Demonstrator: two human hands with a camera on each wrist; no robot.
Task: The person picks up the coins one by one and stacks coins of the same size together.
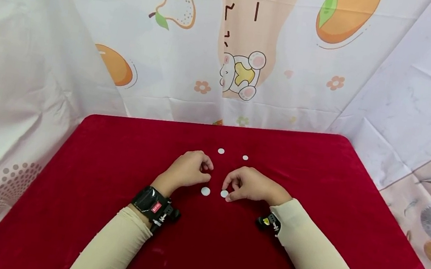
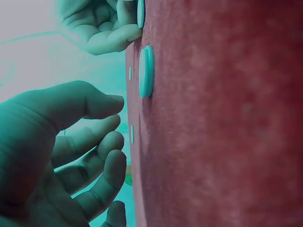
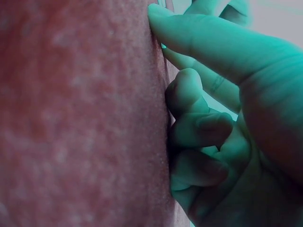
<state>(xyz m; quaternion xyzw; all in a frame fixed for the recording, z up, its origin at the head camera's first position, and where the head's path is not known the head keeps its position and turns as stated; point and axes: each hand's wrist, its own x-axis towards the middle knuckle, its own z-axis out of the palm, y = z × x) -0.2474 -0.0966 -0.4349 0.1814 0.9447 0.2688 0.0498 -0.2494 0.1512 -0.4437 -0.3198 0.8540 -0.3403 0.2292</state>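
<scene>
On the red cloth, my right hand has its thumb and index finger at opposite edges of a small white disc, pinching it where it lies flat. The right wrist view hides most of that disc behind the thumb. A second, slightly larger white disc lies just left of it; seen edge-on in the left wrist view, this disc looks thick, with a rounded rim. My left hand hovers beside it, fingers loosely bent, a gap between thumb and fingertips, holding nothing.
Farther back on the red-covered table lie two more small white discs, one left and a smaller one right. A printed curtain hangs behind the table's far edge. Both wrists carry strapped cameras, such as the left one.
</scene>
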